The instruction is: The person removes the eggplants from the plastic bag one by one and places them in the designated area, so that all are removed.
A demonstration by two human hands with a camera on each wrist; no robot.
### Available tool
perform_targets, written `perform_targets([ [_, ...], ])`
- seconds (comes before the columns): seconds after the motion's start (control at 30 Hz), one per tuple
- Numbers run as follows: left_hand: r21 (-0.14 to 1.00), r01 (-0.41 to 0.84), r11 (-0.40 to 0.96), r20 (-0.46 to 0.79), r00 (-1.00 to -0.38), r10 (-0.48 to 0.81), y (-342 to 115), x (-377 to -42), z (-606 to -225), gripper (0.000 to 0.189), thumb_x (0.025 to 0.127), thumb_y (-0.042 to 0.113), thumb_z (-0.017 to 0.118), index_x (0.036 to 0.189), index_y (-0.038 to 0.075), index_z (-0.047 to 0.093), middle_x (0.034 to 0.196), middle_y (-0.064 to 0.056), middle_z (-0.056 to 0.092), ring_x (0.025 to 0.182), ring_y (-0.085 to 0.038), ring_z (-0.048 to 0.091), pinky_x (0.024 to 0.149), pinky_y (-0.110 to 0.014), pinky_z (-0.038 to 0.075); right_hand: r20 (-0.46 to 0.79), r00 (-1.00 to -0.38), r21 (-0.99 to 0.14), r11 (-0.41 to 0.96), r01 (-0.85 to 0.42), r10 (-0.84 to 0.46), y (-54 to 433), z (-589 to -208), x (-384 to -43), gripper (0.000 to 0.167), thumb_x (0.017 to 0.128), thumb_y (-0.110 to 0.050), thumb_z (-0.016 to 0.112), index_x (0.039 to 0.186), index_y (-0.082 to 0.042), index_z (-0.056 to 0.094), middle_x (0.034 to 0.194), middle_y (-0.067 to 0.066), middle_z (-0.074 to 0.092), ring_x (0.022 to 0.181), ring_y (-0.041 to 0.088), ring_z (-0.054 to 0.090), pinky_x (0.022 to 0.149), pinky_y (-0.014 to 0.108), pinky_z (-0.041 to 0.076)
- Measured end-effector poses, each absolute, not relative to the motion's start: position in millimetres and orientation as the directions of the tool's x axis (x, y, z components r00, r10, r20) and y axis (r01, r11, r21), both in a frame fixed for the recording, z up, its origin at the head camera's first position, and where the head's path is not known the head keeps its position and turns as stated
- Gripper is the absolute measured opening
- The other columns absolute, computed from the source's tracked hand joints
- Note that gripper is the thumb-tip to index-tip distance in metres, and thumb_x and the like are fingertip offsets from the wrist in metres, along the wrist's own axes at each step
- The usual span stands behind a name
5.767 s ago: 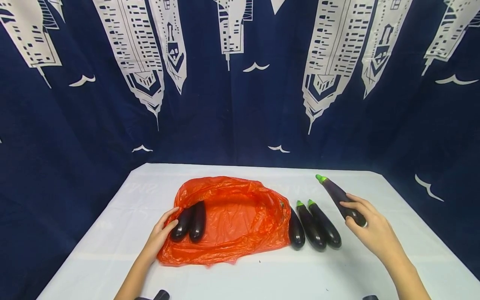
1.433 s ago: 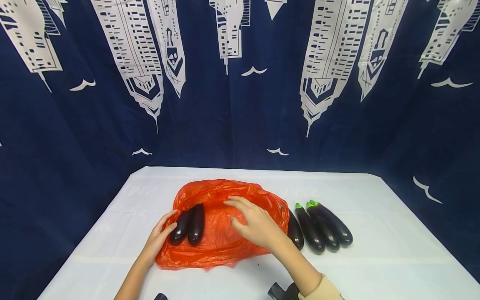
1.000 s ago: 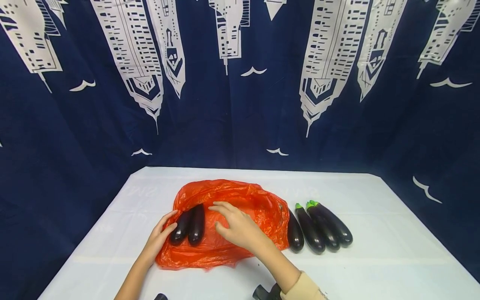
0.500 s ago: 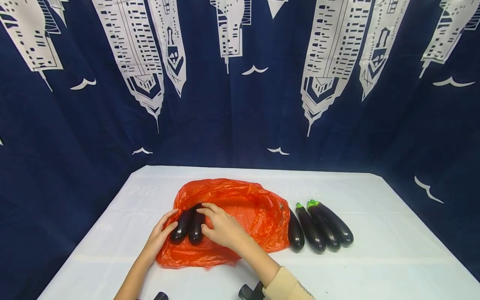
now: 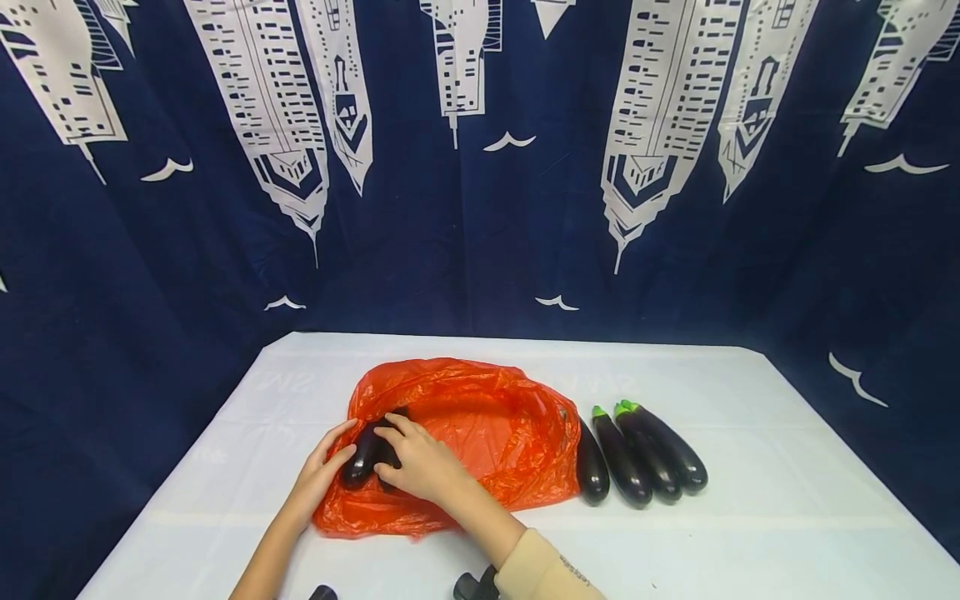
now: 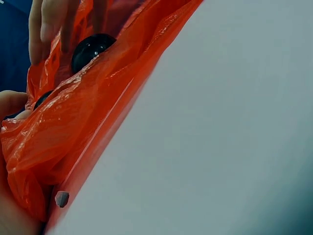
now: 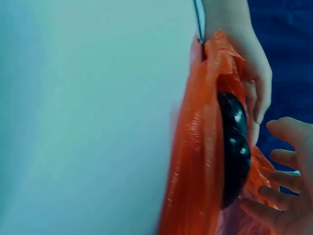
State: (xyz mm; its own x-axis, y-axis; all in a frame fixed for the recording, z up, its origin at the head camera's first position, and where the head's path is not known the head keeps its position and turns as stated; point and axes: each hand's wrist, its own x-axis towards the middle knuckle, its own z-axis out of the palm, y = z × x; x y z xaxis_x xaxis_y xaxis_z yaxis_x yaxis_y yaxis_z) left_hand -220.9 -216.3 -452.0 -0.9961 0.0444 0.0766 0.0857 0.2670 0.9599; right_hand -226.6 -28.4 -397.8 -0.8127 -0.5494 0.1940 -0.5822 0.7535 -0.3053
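Note:
A thin red plastic bag lies with its mouth spread on the white table, two dark, glossy eggplants inside at its left end. My left hand holds the bag's left edge, its thumb near the left eggplant. Over the right eggplant is my right hand, which covers most of it in the head view. The right wrist view shows that hand's fingers spread and not closed round the eggplant. Both wrist views show the eggplants' rounded ends above the bag's rim.
Several eggplants with green stems lie side by side right of the bag, among them a middle one and the rightmost one. The nearest eggplant is partly behind the bag. A navy patterned curtain hangs behind the table.
Earlier my right hand held an eggplant, which now lies rightmost in the row. Since then that hand has moved left over the bag to the right eggplant inside. The left hand stays put.

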Motion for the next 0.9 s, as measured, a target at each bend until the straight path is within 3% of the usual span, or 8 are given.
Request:
perform_targets([
  [0.27, 0.96, 0.087, 0.266, 0.078, -0.996, 0.044, -215.4, -222.2, -453.9, 0.047, 0.093, 0.027, 0.047, 0.138, 0.016, 0.035, 0.146, -0.012, 0.029, 0.134, -0.029, 0.025, 0.108, -0.055, 0.021, 0.165, -0.821, -0.237, 0.786, -0.571, -0.546, -34.1, -412.0, -226.7, 0.054, 0.083, -0.041, 0.06, 0.132, -0.022, 0.047, 0.144, 0.0, 0.037, 0.13, 0.018, 0.038, 0.093, 0.042, 0.047],
  [0.67, 0.958, 0.094, 0.272, 0.085, -0.995, 0.045, -218.1, -219.5, -454.5, 0.047, 0.094, 0.027, 0.047, 0.138, 0.016, 0.035, 0.146, -0.012, 0.03, 0.134, -0.028, 0.026, 0.108, -0.053, 0.023, 0.135, -0.849, -0.282, 0.802, -0.527, -0.51, -37.1, -418.9, -227.0, 0.05, 0.082, -0.034, 0.063, 0.128, -0.018, 0.051, 0.143, 0.002, 0.038, 0.133, 0.018, 0.034, 0.093, 0.039, 0.047],
  [0.9, 0.96, 0.09, 0.265, 0.08, -0.996, 0.05, -217.1, -220.6, -453.4, 0.047, 0.094, 0.027, 0.047, 0.138, 0.016, 0.035, 0.146, -0.012, 0.03, 0.134, -0.028, 0.026, 0.108, -0.053, 0.022, 0.152, -0.85, -0.305, 0.794, -0.526, -0.504, -34.6, -419.0, -227.7, 0.048, 0.081, -0.03, 0.063, 0.126, -0.015, 0.054, 0.144, 0.007, 0.036, 0.134, 0.026, 0.032, 0.092, 0.042, 0.047],
])
